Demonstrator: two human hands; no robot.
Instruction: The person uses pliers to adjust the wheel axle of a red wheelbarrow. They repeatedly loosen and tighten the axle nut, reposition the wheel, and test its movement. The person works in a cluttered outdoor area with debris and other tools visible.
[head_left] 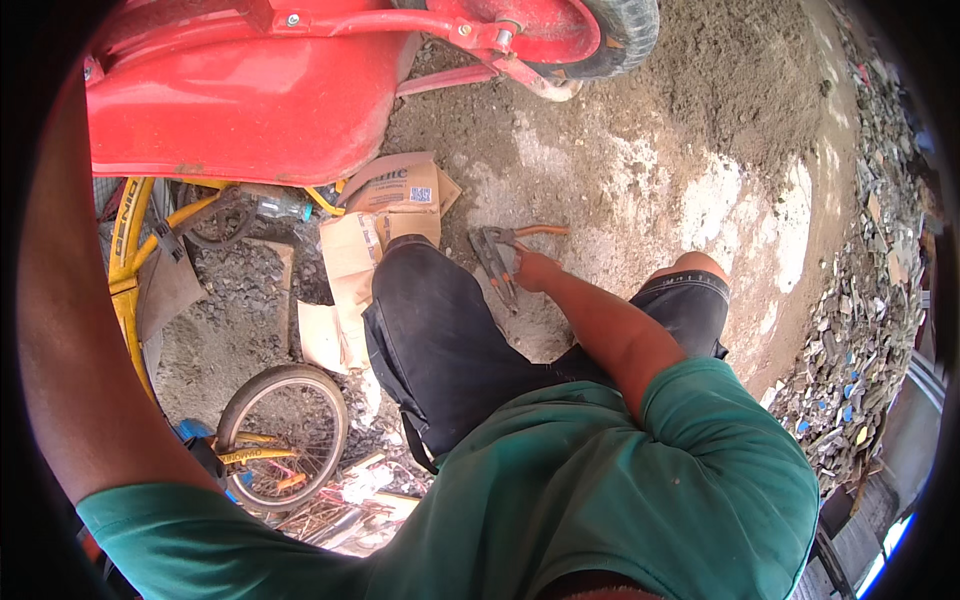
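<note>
My right hand [538, 271] is low over the dirt floor between my knees, fingers closed at a pair of pliers with an orange handle [543, 230]. The fingertips are partly hidden, so the exact grip is hard to see. Beside it lie grey metal hand tools [492, 262], overlapping one another. My left arm [85, 330] stretches up along the left edge toward a red wheelbarrow [240, 105], which rests tipped over. The left hand itself is out of sight. At the top, the wheelbarrow's wheel [615, 35] shows in part.
Flattened brown cardboard [350, 255] lies by my left knee. A yellow bicycle frame [125, 260] and a spoked wheel [283, 437] are at the left. Loose sandy soil [745, 80] lies at the far right, with a strip of rubble [860, 330] along the right edge.
</note>
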